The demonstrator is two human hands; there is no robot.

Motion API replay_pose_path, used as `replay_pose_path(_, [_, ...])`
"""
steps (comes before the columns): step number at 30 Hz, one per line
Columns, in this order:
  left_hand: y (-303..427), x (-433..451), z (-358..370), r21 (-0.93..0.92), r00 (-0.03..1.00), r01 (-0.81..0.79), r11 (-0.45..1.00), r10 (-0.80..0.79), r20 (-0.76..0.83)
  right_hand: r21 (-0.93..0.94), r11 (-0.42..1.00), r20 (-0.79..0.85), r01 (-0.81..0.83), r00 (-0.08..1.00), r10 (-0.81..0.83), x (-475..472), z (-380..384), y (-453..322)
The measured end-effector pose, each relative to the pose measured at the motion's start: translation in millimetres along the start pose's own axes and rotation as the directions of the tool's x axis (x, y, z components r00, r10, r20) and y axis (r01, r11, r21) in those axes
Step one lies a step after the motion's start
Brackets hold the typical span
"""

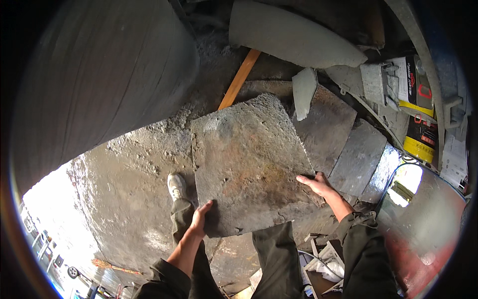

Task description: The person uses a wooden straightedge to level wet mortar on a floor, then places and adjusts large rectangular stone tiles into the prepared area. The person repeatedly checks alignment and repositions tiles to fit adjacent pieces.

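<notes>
A worn, roughly square flat board (246,168) spans the middle of the view, its top crusted with grey dust and stained brown; its material is unclear. My left hand (200,216) grips its lower left edge, thumb on top and fingers hidden beneath. On the right edge, my right hand (317,183) holds it in the same way. The board appears raised in front of my legs. Beyond it, a similar dark slab (328,123) and a greyer slab (360,157) lie overlapping to the right.
A large curved grey panel (104,74) fills the upper left. An orange-brown wooden strip (239,80) and another curved panel (287,35) are ahead. Metal tins (420,138) stand on a rack at right. A broom (115,266) lies lower left; scrap pieces (325,265) sit lower right.
</notes>
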State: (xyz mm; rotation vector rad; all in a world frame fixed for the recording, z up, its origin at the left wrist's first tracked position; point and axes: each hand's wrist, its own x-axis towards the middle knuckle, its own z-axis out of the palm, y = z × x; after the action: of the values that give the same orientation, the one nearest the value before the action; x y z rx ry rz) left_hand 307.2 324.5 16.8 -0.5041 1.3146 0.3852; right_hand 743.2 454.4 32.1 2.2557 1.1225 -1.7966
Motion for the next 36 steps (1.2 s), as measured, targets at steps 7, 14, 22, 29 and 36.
replay_pose_path(7, [-39.4, 28.8, 50.9, -0.165, 0.999, 0.0, 0.986, -0.007, -0.042, -0.318, 0.945, -0.066, -0.081, 0.996, 0.063, 50.5, -50.7, -39.0])
replay_pose_path(14, [-69.0, 58.6, 84.3, -0.252, 0.99, -0.09, 0.964, 0.058, -0.132, -0.319, 0.947, -0.058, -0.035, 0.998, 0.018, 78.8, -74.7, -37.2])
replay_pose_path(22, [-45.9, 46.2, 57.0, 0.012, 0.938, -0.218, 0.976, 0.213, -0.274, 0.181, 0.979, 0.117, -0.092, 0.991, 0.071, 84.4, -26.6, 37.3])
replay_pose_path(29, [2.0, 18.0, 41.0, 0.164, 0.918, -0.276, 0.947, 0.31, -0.247, 0.249, 0.968, 0.007, -0.014, 1.0, 0.013, 50.8, 11.3, 39.6])
replay_pose_path(36, [58.3, 6.2, 37.7, 0.407, 0.856, -0.313, 0.858, 0.44, -0.272, 0.266, 0.959, 0.042, -0.101, 0.995, 0.093, 67.3, 55.8, 71.4])
